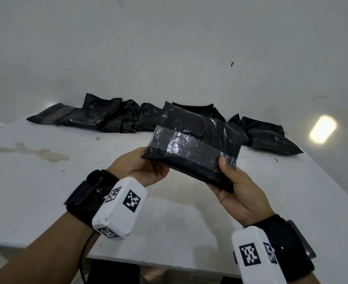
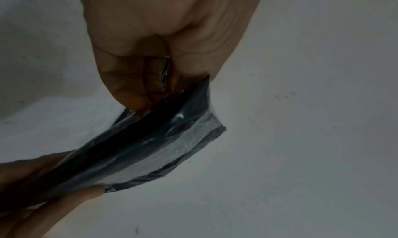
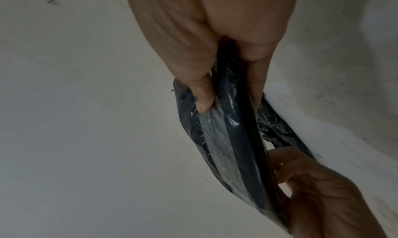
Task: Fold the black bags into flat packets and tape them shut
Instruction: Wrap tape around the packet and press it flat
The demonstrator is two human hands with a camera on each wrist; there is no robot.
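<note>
While we keep both wrists raised above the near edge of the desk (image 1: 46, 181), the folded black packet (image 1: 199, 128) hangs in the air between our hands, touching nothing below it, which lets us turn it and look over the seal without the surface getting in the way. Our left hand (image 1: 142, 169) takes the packet's left end in a pinching grip, thumb side toward us and fingers tucked behind; the left wrist view shows those fingers curled against the plastic edge. Our right hand (image 1: 238, 193) is clenched on the lower right corner, its thumb (image 1: 225, 166) pressed flat on the end of the clear tape strip (image 1: 189, 144), and we judge that pressure is there to rub the tape down where it wraps round the edge. The strip runs across the packet's face from left edge to right, glossy and wrinkled, so this packet looks folded and taped. We hold it tilted, far edge higher, probably to catch the light on the tape. Farther back, along the wall (image 1: 169, 48), a row of other black bags (image 1: 115, 117) lies on the desk; some look flat and folded, while we cannot tell which of them carry tape. A pale stain (image 1: 25, 151) marks the desk at left.
</note>
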